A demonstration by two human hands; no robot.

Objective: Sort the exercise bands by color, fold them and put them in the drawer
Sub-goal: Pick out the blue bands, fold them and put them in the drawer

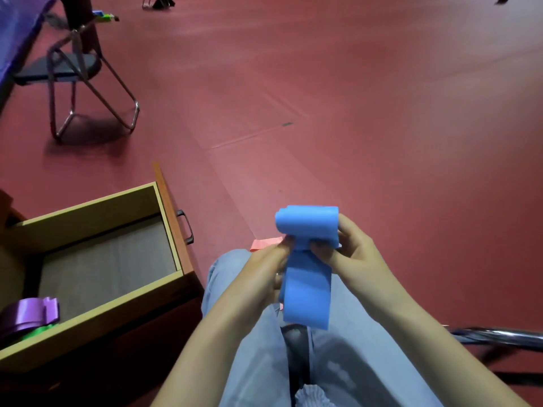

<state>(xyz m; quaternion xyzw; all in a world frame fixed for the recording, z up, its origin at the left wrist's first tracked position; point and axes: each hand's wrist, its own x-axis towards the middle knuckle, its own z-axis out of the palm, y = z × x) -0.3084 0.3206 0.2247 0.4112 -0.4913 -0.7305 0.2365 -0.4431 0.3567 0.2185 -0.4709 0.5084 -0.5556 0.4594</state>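
Note:
A blue exercise band (pixel 307 227) is held above my lap, its upper part rolled into a thick coil and its loose tail hanging down over my knees. My left hand (pixel 266 270) pinches the band just under the roll. My right hand (pixel 349 246) grips the roll's right side. To the left stands an open wooden drawer (pixel 169 230) with a grey bottom. In its near left corner lie a folded purple band (pixel 30 317) and a green band (pixel 38 331) beneath it. A pink band (pixel 264 243) shows on the floor beyond my left knee.
A folding metal chair (pixel 76 71) stands at the back left on the red floor. A chrome chair tube (pixel 499 336) runs along my right side. The drawer's black handle (pixel 186 227) juts toward my legs. Small coloured items (pixel 105 16) lie on the floor far back.

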